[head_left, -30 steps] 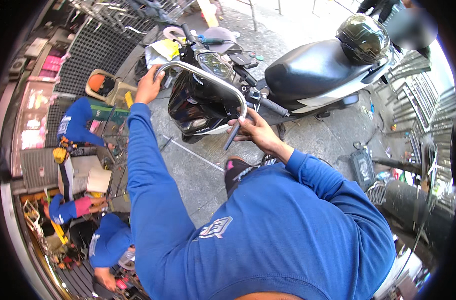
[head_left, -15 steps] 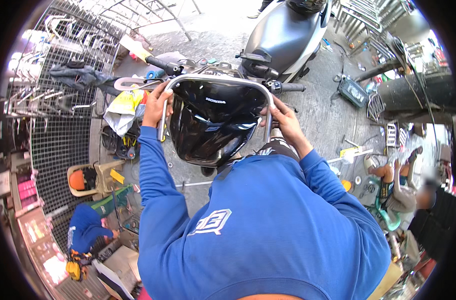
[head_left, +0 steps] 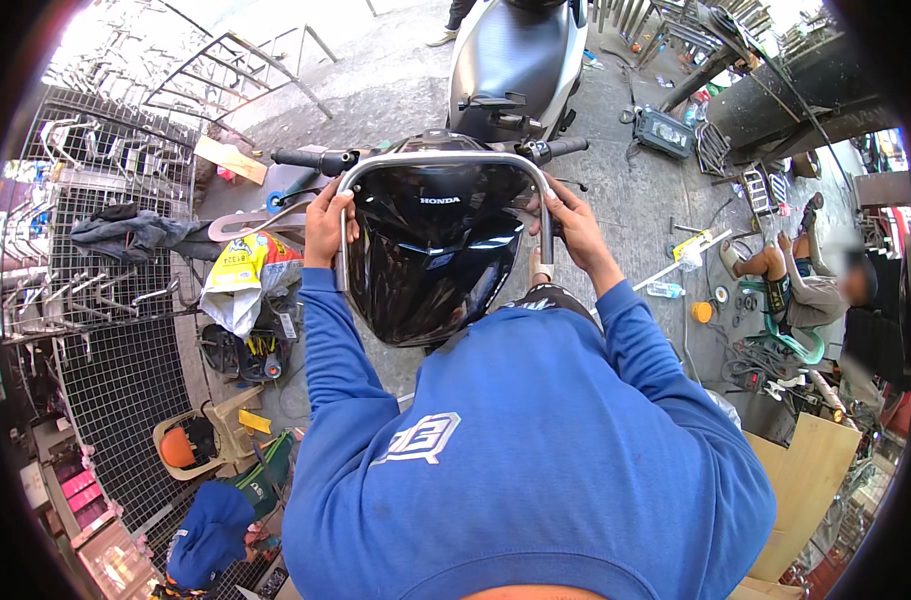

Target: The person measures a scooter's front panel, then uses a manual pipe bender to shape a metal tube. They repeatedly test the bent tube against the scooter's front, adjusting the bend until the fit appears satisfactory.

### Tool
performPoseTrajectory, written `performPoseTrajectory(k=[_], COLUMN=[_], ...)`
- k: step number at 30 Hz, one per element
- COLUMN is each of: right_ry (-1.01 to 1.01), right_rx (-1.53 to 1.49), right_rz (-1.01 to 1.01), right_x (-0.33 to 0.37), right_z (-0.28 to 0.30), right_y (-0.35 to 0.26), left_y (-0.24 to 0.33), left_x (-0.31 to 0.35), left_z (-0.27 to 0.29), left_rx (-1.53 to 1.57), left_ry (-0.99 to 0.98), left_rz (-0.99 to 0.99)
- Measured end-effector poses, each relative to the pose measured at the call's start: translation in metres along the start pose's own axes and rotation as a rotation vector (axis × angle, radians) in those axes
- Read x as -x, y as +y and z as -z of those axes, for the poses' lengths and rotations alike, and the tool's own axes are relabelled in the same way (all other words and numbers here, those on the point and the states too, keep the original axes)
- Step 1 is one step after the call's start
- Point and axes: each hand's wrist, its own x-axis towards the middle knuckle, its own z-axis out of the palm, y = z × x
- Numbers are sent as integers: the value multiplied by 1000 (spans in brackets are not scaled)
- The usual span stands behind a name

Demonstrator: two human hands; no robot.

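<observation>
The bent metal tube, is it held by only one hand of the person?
No, the left hand holds one side of the bent metal tube, and the right hand holds the other side.

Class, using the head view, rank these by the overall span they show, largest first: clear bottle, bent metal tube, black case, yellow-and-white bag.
1. Bent metal tube
2. Yellow-and-white bag
3. Black case
4. Clear bottle
Nearness to the camera may enlarge the tube.

Dark box (head_left: 663, 133) on grey floor (head_left: 630, 205)
</observation>
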Motion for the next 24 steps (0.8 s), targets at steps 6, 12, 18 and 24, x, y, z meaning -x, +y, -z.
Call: performPoseTrajectory(k=[6, 12, 18, 24], right_ry=[28, -24, -54, -10], right_rx=[13, 8, -45, -59], right_rz=[52, 230, 285, 200], right_x=[-2, -13, -21, -19], right_z=[0, 6, 2, -5], right_y=[1, -9, -15, -12], left_y=[5, 17, 32, 34], left_x=[2, 3, 6, 7], left_z=[-6, -18, -21, -13], left_rx=[-150, -324, -387, -415], left_ry=[3, 48, 37, 58], left_rz=[-96, -243, -318, -270])
